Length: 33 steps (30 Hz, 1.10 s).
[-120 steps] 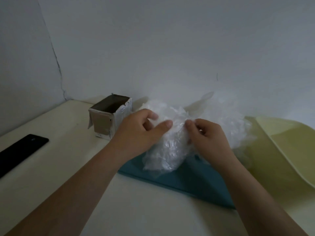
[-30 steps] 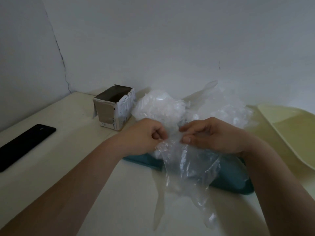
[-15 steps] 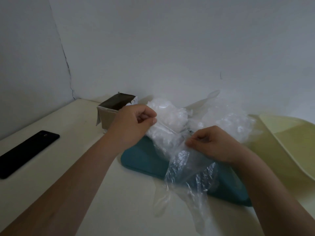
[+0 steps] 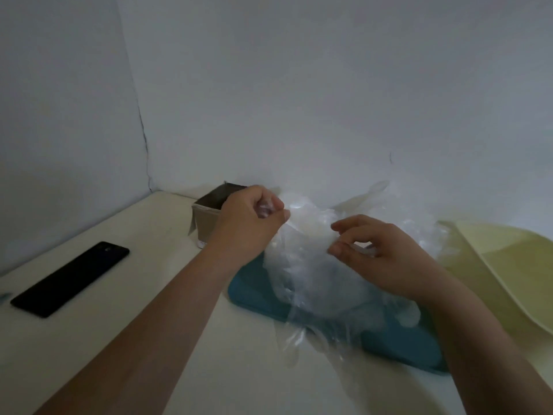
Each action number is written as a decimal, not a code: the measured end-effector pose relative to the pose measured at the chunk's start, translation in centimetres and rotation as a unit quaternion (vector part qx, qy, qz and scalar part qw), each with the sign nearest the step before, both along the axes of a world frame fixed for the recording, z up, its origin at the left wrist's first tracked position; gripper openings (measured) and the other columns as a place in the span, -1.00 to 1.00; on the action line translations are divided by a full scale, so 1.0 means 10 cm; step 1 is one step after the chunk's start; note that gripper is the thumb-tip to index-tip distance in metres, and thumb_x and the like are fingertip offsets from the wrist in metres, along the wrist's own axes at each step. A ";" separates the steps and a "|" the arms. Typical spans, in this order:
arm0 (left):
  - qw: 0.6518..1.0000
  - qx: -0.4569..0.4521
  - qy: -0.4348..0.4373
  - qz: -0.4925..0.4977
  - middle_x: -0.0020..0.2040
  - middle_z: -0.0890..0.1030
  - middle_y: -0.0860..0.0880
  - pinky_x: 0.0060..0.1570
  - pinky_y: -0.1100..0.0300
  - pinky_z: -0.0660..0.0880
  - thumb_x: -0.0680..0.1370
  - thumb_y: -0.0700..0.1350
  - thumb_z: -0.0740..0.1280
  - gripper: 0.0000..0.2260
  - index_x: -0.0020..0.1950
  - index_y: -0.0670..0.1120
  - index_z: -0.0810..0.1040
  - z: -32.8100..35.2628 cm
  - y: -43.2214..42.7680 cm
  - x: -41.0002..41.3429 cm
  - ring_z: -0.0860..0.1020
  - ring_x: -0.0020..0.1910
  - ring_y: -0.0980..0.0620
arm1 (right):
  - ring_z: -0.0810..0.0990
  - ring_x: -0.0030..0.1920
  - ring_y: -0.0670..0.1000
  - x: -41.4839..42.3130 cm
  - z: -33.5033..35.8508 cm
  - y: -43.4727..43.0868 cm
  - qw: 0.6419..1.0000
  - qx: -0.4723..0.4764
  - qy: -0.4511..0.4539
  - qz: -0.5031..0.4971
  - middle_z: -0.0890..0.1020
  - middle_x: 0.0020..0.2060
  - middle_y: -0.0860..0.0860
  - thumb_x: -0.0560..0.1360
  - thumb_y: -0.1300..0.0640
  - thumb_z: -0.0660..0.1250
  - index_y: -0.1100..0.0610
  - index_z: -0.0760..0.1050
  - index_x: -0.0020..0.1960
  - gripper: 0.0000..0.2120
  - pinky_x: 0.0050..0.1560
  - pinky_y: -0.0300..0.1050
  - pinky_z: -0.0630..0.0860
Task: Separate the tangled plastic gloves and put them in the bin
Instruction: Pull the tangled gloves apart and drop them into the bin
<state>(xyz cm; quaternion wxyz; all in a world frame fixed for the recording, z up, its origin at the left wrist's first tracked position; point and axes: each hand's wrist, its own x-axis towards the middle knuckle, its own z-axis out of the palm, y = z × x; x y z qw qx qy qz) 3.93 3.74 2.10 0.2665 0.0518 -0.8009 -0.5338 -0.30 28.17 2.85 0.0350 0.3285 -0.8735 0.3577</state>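
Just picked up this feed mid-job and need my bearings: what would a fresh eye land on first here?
The crumpled heap of clear plastic gloves at centre, on a teal tray, with the left hand gripping a wad and the right hand pinching the film. An open cardboard box stands behind the left hand, a pale yellow bin sits at the right edge, and a black phone lies far left.

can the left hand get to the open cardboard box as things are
Probably yes: the left hand, gripping a bunch of the plastic gloves, is right next to the cardboard box, whose top is open, and nothing lies between them.
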 end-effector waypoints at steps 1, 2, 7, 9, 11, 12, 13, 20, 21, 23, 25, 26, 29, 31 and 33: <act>1.000 -0.015 0.017 0.002 -0.22 0.64 0.12 -0.20 0.16 0.64 0.54 -0.10 0.54 -0.88 -0.12 0.01 0.63 0.09 0.00 0.01 0.63 -0.30 0.16 | 0.58 0.16 -0.30 0.06 0.05 -0.02 1.000 -0.001 -0.014 0.020 0.57 0.24 -0.31 0.54 -0.12 0.41 -0.13 0.74 -0.07 -0.85 0.08 -0.36 0.53; 0.998 -0.042 0.037 0.005 -0.19 0.63 0.10 -0.22 0.11 0.68 0.56 -0.10 0.52 -0.88 -0.10 0.02 0.61 0.20 0.00 0.03 0.64 -0.30 0.14 | 0.57 0.19 -0.32 0.09 0.09 -0.04 0.999 0.006 -0.019 0.035 0.56 0.28 -0.30 0.53 -0.13 0.40 -0.14 0.74 -0.06 -0.84 0.15 -0.30 0.55; 0.976 -0.172 0.135 -0.023 -0.10 0.62 0.18 -0.18 0.35 0.56 0.60 -0.07 0.48 -0.93 0.00 0.03 0.61 0.86 0.08 0.16 0.61 -0.13 0.22 | 0.36 0.27 -0.52 0.20 0.35 -0.04 0.999 0.024 0.021 0.037 0.34 0.51 -0.32 0.55 -0.19 0.36 -0.26 0.71 -0.01 -0.85 0.13 -0.59 0.35; 0.974 -0.161 0.096 -0.131 -0.11 0.68 0.09 -0.20 0.35 0.58 0.57 -0.12 0.51 -0.91 0.04 -0.01 0.64 1.06 0.17 0.23 0.65 -0.17 0.17 | 0.27 0.46 -0.38 0.26 0.52 -0.02 0.999 -0.022 0.017 0.041 0.27 0.56 -0.31 0.51 -0.21 0.38 -0.29 0.71 -0.01 -0.86 0.26 -0.46 0.27; 0.957 -0.134 0.049 -0.253 -0.13 0.74 -0.02 -0.22 0.18 0.63 0.55 -0.18 0.53 -0.89 0.04 -0.06 0.66 1.19 0.27 0.31 0.70 -0.23 0.04 | 0.30 0.54 -0.19 0.32 0.68 0.02 0.996 -0.070 0.023 0.060 0.32 0.56 -0.25 0.48 -0.20 0.41 -0.26 0.72 0.02 -0.84 0.46 -0.09 0.31; 0.947 -0.122 0.048 -0.293 -0.11 0.76 -0.07 -0.22 0.12 0.63 0.55 -0.21 0.53 -0.89 0.04 -0.09 0.66 1.22 0.32 0.33 0.71 -0.21 -0.02 | 0.39 0.50 -0.11 0.34 0.74 0.02 0.992 -0.097 0.008 0.082 0.40 0.52 -0.21 0.48 -0.14 0.44 -0.18 0.74 0.03 -0.83 0.49 0.06 0.35; 0.940 -0.111 0.058 -0.317 -0.09 0.76 -0.10 -0.22 0.09 0.62 0.55 -0.22 0.52 -0.89 0.05 -0.11 0.66 1.24 0.37 0.34 0.72 -0.18 -0.06 | 0.50 0.42 -0.04 0.35 0.78 0.04 0.986 -0.126 -0.017 0.104 0.51 0.43 -0.14 0.50 -0.06 0.47 -0.06 0.76 0.06 -0.82 0.47 0.15 0.40; 0.956 -0.015 0.070 -0.285 -0.04 0.76 -0.14 -0.33 0.12 0.56 0.53 -0.24 0.53 -0.85 0.07 -0.17 0.65 1.14 0.46 0.29 0.69 -0.25 -0.06 | 0.66 0.09 0.36 0.40 0.63 0.41 0.948 -0.224 -0.164 0.158 0.65 0.01 0.37 0.48 0.18 0.47 0.34 0.70 -0.02 -0.78 0.19 0.26 0.59; 0.964 -0.031 0.055 -0.256 -0.06 0.75 -0.10 -0.37 0.15 0.52 0.52 -0.19 0.56 -0.83 0.07 -0.13 0.66 1.12 0.45 0.28 0.66 -0.33 -0.02 | 0.67 0.05 0.36 0.40 0.61 0.45 0.948 -0.221 -0.177 0.149 0.66 0.00 0.36 0.47 0.19 0.45 0.35 0.70 -0.04 -0.79 0.13 0.23 0.61; 0.975 -0.064 0.017 -0.213 -0.08 0.74 0.00 -0.40 0.17 0.47 0.49 -0.10 0.60 -0.79 0.09 -0.03 0.68 1.11 0.44 0.28 0.56 -0.41 0.04 | 0.67 0.00 0.37 0.41 0.58 0.56 0.959 -0.198 -0.156 0.128 0.67 -0.05 0.34 0.47 0.21 0.45 0.35 0.70 -0.07 -0.81 0.09 0.20 0.63; 0.983 -0.048 0.018 -0.174 -0.06 0.74 0.03 -0.41 0.20 0.48 0.48 -0.06 0.61 -0.75 0.12 0.01 0.68 1.10 0.38 0.25 0.54 -0.40 0.04 | 0.65 -0.07 0.39 0.41 0.56 0.66 0.968 -0.186 -0.132 0.103 0.67 -0.13 0.32 0.51 0.26 0.46 0.32 0.71 -0.11 -0.88 0.05 0.20 0.62; 0.988 -0.003 0.032 -0.151 -0.06 0.73 0.01 -0.42 0.21 0.48 0.49 -0.04 0.60 -0.75 0.13 -0.01 0.68 1.08 0.34 0.22 0.54 -0.40 0.05 | 0.65 -0.12 0.34 0.41 0.54 0.70 0.968 -0.198 -0.128 0.088 0.67 -0.17 0.28 0.53 0.31 0.45 0.30 0.72 -0.14 -0.89 0.00 0.16 0.62; 0.968 0.193 -0.030 -0.160 0.03 0.71 -0.14 -0.29 0.15 0.57 0.54 0.18 0.48 -0.58 0.18 -0.13 0.65 0.90 0.28 0.11 0.63 -0.26 0.04 | 0.65 -0.12 0.16 0.43 0.49 0.74 0.950 -0.275 -0.134 0.057 0.67 -0.21 0.19 0.50 0.32 0.41 0.33 0.71 -0.17 -0.87 0.03 0.09 0.58; 0.927 0.255 -0.173 -0.215 0.12 0.73 -0.17 0.02 -0.01 0.66 0.41 0.43 0.39 -0.28 0.22 -0.18 0.64 0.61 0.34 0.07 0.70 0.01 -0.06 | 0.64 -0.10 0.17 0.42 0.45 0.73 0.937 -0.318 -0.138 0.050 0.66 -0.21 0.21 0.44 0.24 0.43 0.36 0.69 -0.20 -0.83 0.08 0.11 0.56; 0.875 0.309 -0.248 -0.278 0.21 0.70 -0.19 0.30 -0.14 0.55 0.31 0.51 0.38 -0.13 0.26 -0.20 0.66 0.33 0.43 0.09 0.65 0.21 -0.17 | 0.64 -0.09 0.17 0.41 0.43 0.69 0.931 -0.335 -0.134 0.048 0.65 -0.21 0.23 0.42 0.20 0.48 0.31 0.71 -0.22 -0.85 0.12 0.01 0.55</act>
